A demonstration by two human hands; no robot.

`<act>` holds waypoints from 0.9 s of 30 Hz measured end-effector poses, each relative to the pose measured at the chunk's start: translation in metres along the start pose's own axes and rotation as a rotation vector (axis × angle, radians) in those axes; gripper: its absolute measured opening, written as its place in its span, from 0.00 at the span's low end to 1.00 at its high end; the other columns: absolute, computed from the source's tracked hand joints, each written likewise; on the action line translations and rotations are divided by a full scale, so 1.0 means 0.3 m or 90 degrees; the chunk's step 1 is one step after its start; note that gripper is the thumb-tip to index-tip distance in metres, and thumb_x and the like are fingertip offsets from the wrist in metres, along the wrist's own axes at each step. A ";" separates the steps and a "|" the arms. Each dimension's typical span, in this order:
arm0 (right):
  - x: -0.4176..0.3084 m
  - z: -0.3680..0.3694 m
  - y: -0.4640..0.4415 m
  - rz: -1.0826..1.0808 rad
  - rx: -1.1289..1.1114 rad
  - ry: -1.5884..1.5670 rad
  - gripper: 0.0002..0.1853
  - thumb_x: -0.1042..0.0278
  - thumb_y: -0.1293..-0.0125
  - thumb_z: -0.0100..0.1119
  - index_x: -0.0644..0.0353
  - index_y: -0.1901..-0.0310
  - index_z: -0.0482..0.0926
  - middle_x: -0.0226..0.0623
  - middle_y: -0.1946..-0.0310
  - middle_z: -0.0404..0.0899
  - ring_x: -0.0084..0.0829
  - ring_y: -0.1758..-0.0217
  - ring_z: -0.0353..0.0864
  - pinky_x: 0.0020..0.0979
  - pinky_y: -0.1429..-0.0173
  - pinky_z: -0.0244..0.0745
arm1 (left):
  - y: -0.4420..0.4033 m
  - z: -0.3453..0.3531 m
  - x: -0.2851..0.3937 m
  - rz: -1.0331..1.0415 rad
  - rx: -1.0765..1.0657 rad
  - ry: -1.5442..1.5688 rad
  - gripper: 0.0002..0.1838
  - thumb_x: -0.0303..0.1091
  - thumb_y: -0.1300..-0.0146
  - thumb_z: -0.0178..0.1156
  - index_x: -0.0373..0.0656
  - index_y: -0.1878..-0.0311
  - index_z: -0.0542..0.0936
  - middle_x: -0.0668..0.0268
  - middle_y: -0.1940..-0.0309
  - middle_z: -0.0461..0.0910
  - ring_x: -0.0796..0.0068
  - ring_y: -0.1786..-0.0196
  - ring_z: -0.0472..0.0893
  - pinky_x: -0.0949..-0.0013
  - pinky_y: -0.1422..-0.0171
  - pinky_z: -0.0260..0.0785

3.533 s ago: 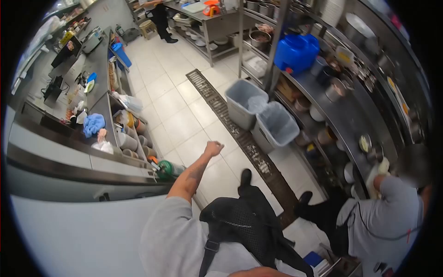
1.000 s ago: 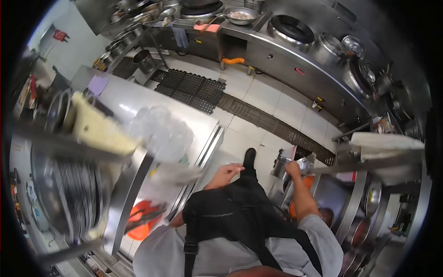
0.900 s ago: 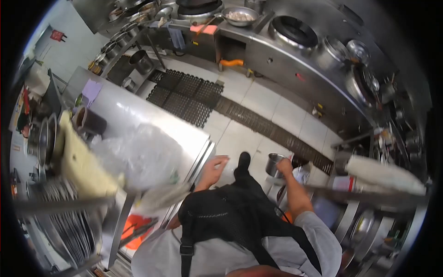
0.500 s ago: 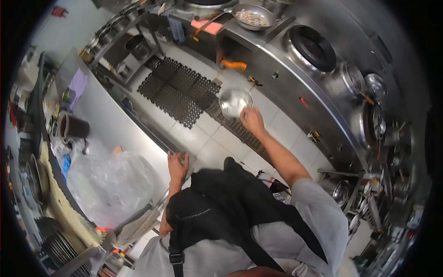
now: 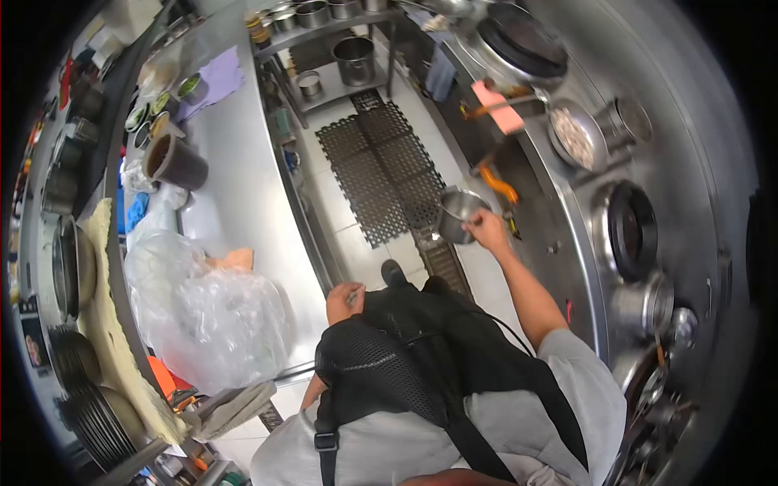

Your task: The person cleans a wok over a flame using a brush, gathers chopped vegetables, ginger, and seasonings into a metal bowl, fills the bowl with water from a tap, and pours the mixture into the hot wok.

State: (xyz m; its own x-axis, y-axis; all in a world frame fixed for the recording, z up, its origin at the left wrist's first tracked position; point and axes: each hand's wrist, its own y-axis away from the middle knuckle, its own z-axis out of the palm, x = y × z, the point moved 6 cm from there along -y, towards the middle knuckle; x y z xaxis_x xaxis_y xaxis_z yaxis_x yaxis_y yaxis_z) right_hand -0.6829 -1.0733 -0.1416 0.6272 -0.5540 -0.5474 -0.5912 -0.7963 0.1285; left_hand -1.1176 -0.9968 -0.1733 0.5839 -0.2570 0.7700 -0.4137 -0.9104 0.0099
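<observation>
My right hand (image 5: 488,230) grips the rim of a round metal pot (image 5: 459,207), held out over the aisle floor. The pot's mouth tilts up towards me, and I see no food in it. My left hand (image 5: 346,302) is near the edge of the steel worktable (image 5: 235,138), beside my black apron (image 5: 405,340). Its fingers are curled in, and nothing shows between them. To its left on the worktable lies a large clear plastic bag (image 5: 207,316).
Black perforated mats (image 5: 377,166) and a drain grate (image 5: 442,263) cover part of the floor. On the right counter are a frying pan with pale food pieces (image 5: 574,138), a pink cloth (image 5: 498,108) and several pots. A brown tub (image 5: 178,162) stands left. Ahead is a pot shelf (image 5: 324,95).
My view has turned to the right, along the aisle. The pot, still in my right hand, now shows its side and inner wall. My left hand's fingers have curled in further.
</observation>
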 end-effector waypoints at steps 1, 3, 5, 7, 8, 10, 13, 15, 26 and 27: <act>0.017 0.006 -0.019 0.003 -0.007 0.012 0.19 0.56 0.52 0.79 0.59 0.68 0.80 0.42 0.69 0.83 0.46 0.61 0.83 0.44 0.54 0.76 | -0.078 -0.003 0.031 -0.011 0.016 -0.001 0.06 0.33 0.39 0.68 0.42 0.63 0.87 0.60 0.62 0.87 0.58 0.56 0.84 0.59 0.42 0.74; 0.031 0.000 -0.086 0.026 -0.010 0.029 0.18 0.57 0.51 0.78 0.59 0.67 0.81 0.43 0.68 0.83 0.47 0.60 0.83 0.44 0.54 0.76 | -0.326 -0.035 0.118 0.009 0.061 0.100 0.07 0.33 0.36 0.66 0.41 0.59 0.87 0.59 0.60 0.86 0.56 0.54 0.84 0.62 0.45 0.75; 0.042 0.003 -0.161 0.000 0.009 0.045 0.18 0.57 0.47 0.77 0.60 0.67 0.81 0.43 0.71 0.83 0.46 0.64 0.84 0.42 0.56 0.77 | -0.558 -0.077 0.251 0.123 0.097 0.099 0.07 0.33 0.35 0.65 0.41 0.58 0.87 0.58 0.55 0.85 0.56 0.51 0.84 0.62 0.45 0.76; 0.024 -0.008 -0.256 -0.033 0.014 0.038 0.16 0.58 0.45 0.76 0.60 0.65 0.81 0.44 0.71 0.83 0.47 0.64 0.83 0.42 0.56 0.77 | -0.784 -0.097 0.350 0.184 0.095 0.092 0.09 0.33 0.35 0.65 0.40 0.56 0.87 0.57 0.52 0.84 0.56 0.50 0.84 0.60 0.45 0.75; 0.009 -0.002 -0.308 -0.050 0.007 0.030 0.16 0.58 0.45 0.76 0.60 0.65 0.81 0.44 0.71 0.83 0.47 0.64 0.83 0.42 0.56 0.77 | -0.897 -0.114 0.392 0.225 0.118 0.060 0.09 0.35 0.35 0.65 0.41 0.57 0.87 0.58 0.50 0.83 0.56 0.50 0.84 0.60 0.45 0.76; 0.000 0.006 -0.429 -0.026 0.047 0.033 0.16 0.58 0.45 0.76 0.60 0.64 0.82 0.43 0.72 0.83 0.44 0.64 0.84 0.40 0.57 0.77 | -1.116 -0.156 0.461 0.278 0.146 0.021 0.10 0.36 0.35 0.65 0.42 0.57 0.87 0.58 0.48 0.82 0.56 0.50 0.84 0.60 0.45 0.77; -0.033 0.048 -0.652 0.008 0.016 -0.050 0.15 0.60 0.47 0.76 0.61 0.66 0.82 0.42 0.68 0.84 0.44 0.63 0.83 0.42 0.56 0.76 | -1.435 -0.227 0.496 0.280 0.158 -0.009 0.10 0.37 0.35 0.65 0.42 0.57 0.87 0.58 0.48 0.82 0.56 0.49 0.83 0.60 0.44 0.76; -0.071 0.084 -0.827 -0.005 0.001 -0.073 0.15 0.60 0.45 0.76 0.62 0.67 0.82 0.43 0.69 0.84 0.42 0.65 0.83 0.41 0.56 0.76 | -1.635 -0.267 0.481 0.270 0.163 -0.032 0.10 0.36 0.35 0.65 0.42 0.56 0.88 0.58 0.48 0.82 0.56 0.48 0.83 0.60 0.43 0.76; -0.412 -0.132 -1.939 -0.052 0.060 -0.174 0.15 0.56 0.40 0.73 0.60 0.64 0.84 0.39 0.71 0.85 0.34 0.68 0.84 0.34 0.58 0.77 | -2.073 -0.379 0.055 -0.112 0.189 0.029 0.10 0.34 0.29 0.62 0.37 0.53 0.85 0.59 0.57 0.85 0.72 0.57 0.84 0.71 0.52 0.77; -0.443 -0.187 -2.044 -0.061 0.098 -0.179 0.14 0.57 0.39 0.72 0.61 0.64 0.85 0.38 0.69 0.86 0.31 0.65 0.84 0.32 0.57 0.77 | -2.067 -0.367 0.068 -0.113 0.204 0.064 0.10 0.34 0.29 0.62 0.38 0.54 0.86 0.61 0.58 0.85 0.74 0.58 0.83 0.70 0.53 0.76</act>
State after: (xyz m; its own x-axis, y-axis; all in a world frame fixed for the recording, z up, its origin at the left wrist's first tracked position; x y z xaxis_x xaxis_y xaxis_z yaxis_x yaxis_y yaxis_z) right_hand -0.3753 -0.5250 -0.1011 0.5317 -0.3722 -0.7607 -0.6193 -0.7836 -0.0495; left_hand -0.9260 -0.4019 -0.0934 0.5490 -0.0672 0.8331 -0.0628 -0.9973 -0.0391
